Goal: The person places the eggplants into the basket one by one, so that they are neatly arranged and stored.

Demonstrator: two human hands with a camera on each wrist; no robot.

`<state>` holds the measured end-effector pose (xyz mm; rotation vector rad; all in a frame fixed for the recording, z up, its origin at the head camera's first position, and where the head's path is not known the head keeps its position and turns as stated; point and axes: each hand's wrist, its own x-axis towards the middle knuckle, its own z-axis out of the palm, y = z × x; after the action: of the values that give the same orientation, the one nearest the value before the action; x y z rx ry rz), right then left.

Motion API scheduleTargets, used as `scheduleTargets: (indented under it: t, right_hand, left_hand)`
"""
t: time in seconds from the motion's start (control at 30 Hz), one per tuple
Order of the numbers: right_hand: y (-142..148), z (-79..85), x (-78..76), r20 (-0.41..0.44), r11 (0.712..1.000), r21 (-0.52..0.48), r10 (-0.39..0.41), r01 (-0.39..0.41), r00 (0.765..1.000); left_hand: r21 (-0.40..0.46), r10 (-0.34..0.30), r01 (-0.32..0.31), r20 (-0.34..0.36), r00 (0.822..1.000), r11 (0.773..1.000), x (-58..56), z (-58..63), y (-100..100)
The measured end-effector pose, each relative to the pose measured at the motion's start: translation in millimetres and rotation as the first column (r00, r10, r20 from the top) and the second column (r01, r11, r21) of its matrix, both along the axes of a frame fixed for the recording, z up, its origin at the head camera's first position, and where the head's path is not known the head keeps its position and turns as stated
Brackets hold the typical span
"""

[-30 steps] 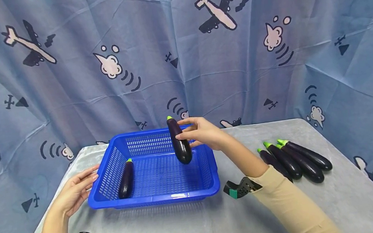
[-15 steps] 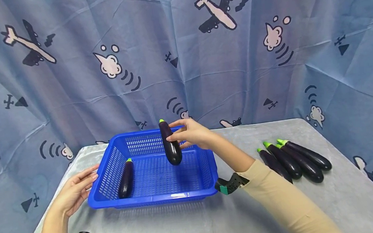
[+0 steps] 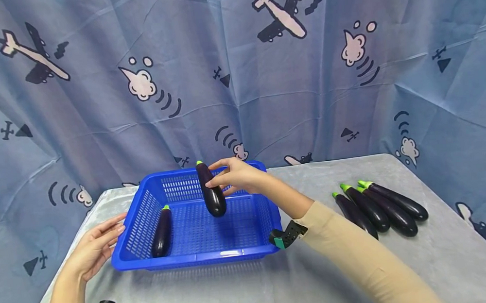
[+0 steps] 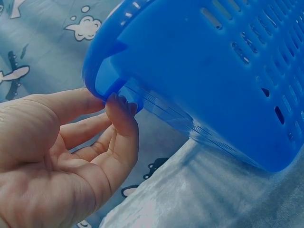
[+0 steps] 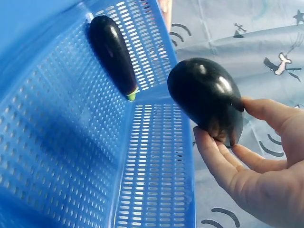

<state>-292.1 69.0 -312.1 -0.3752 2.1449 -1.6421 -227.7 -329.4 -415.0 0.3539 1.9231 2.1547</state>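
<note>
My right hand (image 3: 238,175) holds a dark purple eggplant (image 3: 213,196) between thumb and fingers, green tip up, over the blue plastic basket (image 3: 183,259). In the right wrist view the rounded end of this eggplant (image 5: 202,88) points toward the camera. At the basket's left side my left hand (image 3: 96,248) is at the rim; the left wrist view shows its thumb and fingers (image 4: 122,123) pinching the rim edge. Inside the basket, along its left wall, lies another eggplant (image 3: 161,232).
Several eggplants (image 3: 382,209) lie side by side on the grey cloth-covered table (image 3: 204,301), right of the basket, green ends toward the back. A blue patterned curtain (image 3: 200,77) hangs behind and around the table.
My right hand has carried the eggplant leftward over the basket, from its right part toward its middle. The left hand stays at the basket's rim.
</note>
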Motion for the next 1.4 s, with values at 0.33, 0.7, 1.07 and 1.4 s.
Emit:
scheduleTargets:
  t: [0.33, 0.7, 1.07, 1.4]
  right_hand:
    - [-18, -7.2, -11.2, 0.028, 0.997, 0.024, 0.076, -0.077, 0.997]
    - [-33, -13.5, -18.4, 0.02, 0.989, 0.075, 0.129, -0.13, 0.991]
    - [-44, -27.0, -25.9, 0.025, 0.981, 0.106, 0.164, -0.166, 0.986]
    - [-56, -45.5, -30.2, 0.078, 0.979, 0.106, 0.167, -0.174, 0.983]
  left_hand:
    - [0.007, -0.003, 0.003, 0.0, 1.0, 1.0, 2.0, -1.1, -2]
    - [0.0, -0.002, 0.002, -0.003, 1.0, 1.0, 4.2, 0.8, -1]
    - [0.004, -0.004, 0.004, -0.003, 1.0, 1.0, 3.6, 1.4, 0]
    - [0.033, -0.023, 0.024, -0.019, 1.0, 0.999, -0.3, -1.8, 0]
